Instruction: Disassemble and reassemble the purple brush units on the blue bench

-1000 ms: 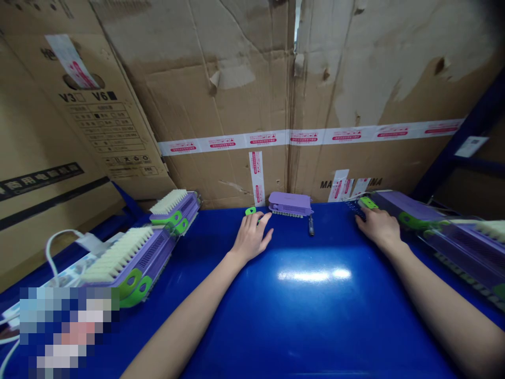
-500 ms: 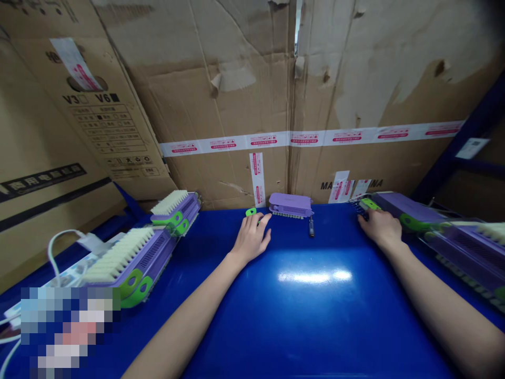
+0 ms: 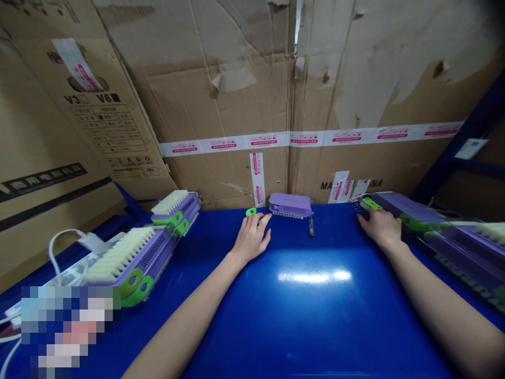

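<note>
My left hand (image 3: 251,234) lies on the table, palm down, its thumb and fingers apart. Just beyond its fingertips a green piece with a hole (image 3: 251,211) shows; the rest is hidden under the fingers. To the right of that hand stands a purple brush body (image 3: 291,204), bristles down, with a small screwdriver (image 3: 311,227) at its right end. My right hand (image 3: 381,226) rests with thumb and fingers spread, its fingertips at another green piece (image 3: 371,203). Beside it is a purple and green brush (image 3: 408,207). Whether the right fingertips press on the piece is hard to see.
More brushes with pale bristles lie at left (image 3: 130,258) and further back (image 3: 175,208), and one at far right (image 3: 465,247). A power strip (image 3: 71,273) with white cables sits on the left. Taped cardboard (image 3: 236,105) walls off the back of the blue table (image 3: 307,321).
</note>
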### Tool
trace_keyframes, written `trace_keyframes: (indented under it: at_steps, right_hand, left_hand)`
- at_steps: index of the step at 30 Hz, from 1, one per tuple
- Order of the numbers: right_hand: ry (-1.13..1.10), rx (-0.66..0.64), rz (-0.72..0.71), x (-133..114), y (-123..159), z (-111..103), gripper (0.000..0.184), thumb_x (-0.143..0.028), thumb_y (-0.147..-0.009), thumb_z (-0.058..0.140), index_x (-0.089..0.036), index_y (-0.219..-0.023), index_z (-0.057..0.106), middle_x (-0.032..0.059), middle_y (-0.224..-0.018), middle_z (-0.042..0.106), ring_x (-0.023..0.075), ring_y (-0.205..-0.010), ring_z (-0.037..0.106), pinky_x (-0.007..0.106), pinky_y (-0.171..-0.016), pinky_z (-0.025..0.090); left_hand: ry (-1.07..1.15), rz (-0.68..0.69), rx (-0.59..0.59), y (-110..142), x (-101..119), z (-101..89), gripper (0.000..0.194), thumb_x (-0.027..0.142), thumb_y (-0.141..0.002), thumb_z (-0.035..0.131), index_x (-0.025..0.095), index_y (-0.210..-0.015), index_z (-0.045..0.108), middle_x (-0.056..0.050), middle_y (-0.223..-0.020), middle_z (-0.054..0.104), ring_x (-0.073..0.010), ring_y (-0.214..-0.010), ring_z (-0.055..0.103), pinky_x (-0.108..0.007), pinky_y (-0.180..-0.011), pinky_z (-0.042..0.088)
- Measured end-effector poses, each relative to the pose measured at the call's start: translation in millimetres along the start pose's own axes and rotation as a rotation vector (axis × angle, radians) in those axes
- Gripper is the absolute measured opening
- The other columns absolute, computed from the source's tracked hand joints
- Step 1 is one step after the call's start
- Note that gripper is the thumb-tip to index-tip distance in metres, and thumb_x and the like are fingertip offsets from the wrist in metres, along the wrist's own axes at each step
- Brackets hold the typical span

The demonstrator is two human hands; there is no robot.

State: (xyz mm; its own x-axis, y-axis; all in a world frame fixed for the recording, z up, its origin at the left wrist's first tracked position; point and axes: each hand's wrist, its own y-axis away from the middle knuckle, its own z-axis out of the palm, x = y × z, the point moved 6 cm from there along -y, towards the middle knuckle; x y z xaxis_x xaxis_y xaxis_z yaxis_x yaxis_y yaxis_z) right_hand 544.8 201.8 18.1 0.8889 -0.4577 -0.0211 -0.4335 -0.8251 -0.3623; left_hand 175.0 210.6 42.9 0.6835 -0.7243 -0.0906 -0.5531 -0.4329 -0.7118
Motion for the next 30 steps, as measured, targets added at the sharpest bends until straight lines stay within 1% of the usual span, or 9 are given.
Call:
trace_keyframes:
  at_steps: [4, 8, 14, 18, 25, 30]
  right_hand:
    - [0.009, 0.007, 0.013, -1.7, 2.9, -4.3, 0.048, -0.045, -0.089, 0.037, -0.011, -0.111, 0.063, 0.0218, -0.101, 0.062, 0.0367, -0.094, 0.056, 0.049, -0.076, 0.04]
    - [0.041, 0.025, 0.045, -2.6, 5.5, -8.0, 0.052, -0.048, -0.088, 0.034, -0.012, -0.111, 0.064, 0.023, -0.103, 0.06, 0.0387, -0.097, 0.053, 0.049, -0.075, 0.041]
    - [0.0, -0.003, -0.021, -9.2, 5.8, -5.0, 0.048, -0.041, -0.089, 0.033, -0.01, -0.112, 0.062, 0.0219, -0.104, 0.062, 0.0366, -0.096, 0.053, 0.047, -0.075, 0.041]
    - [-0.001, -0.018, -0.013, -9.2, 5.4, -5.9, 0.047, -0.038, -0.089, 0.033, -0.009, -0.116, 0.059, 0.0214, -0.103, 0.062, 0.0359, -0.096, 0.055, 0.047, -0.076, 0.04]
    - [0.052, 0.034, -0.008, -7.5, 5.5, -8.8, 0.041, -0.033, -0.088, 0.034, -0.008, -0.103, 0.063, 0.0213, -0.091, 0.065, 0.0339, -0.086, 0.059, 0.046, -0.074, 0.039]
    - [0.066, 0.04, -0.003, -5.7, 5.5, -6.1, 0.038, -0.033, -0.088, 0.037, -0.01, -0.104, 0.063, 0.02, -0.096, 0.065, 0.0332, -0.087, 0.059, 0.045, -0.074, 0.039]
  left_hand:
    - [-0.002, 0.007, -0.004, -0.4, 0.7, -0.1, 0.04, 0.022, -0.088, 0.046, 0.015, -0.126, 0.041, -0.015, -0.109, 0.054, -0.0276, -0.103, 0.053, -0.04, -0.083, 0.045]
    - [-0.005, 0.012, -0.011, -0.3, 0.7, 0.9, 0.04, 0.022, -0.088, 0.046, 0.015, -0.127, 0.041, -0.014, -0.109, 0.054, -0.0276, -0.103, 0.053, -0.04, -0.083, 0.044]
    - [0.019, 0.01, -0.016, -0.6, 0.8, 0.4, 0.04, 0.021, -0.088, 0.045, 0.014, -0.127, 0.041, -0.015, -0.109, 0.054, -0.0278, -0.103, 0.053, -0.041, -0.083, 0.045]
    - [0.023, 0.008, -0.017, -0.9, 0.9, -0.2, 0.04, 0.022, -0.088, 0.045, 0.016, -0.127, 0.04, -0.015, -0.109, 0.054, -0.0278, -0.103, 0.053, -0.041, -0.083, 0.045]
    - [0.033, 0.004, -0.024, -0.8, 0.3, 0.9, 0.041, 0.022, -0.088, 0.045, 0.016, -0.128, 0.041, -0.015, -0.108, 0.055, -0.0285, -0.104, 0.053, -0.042, -0.083, 0.045]
    - [0.003, 0.01, -0.029, -0.1, 0.0, 1.8, 0.039, 0.022, -0.088, 0.045, 0.014, -0.126, 0.042, -0.015, -0.108, 0.055, -0.0281, -0.103, 0.053, -0.041, -0.084, 0.044]
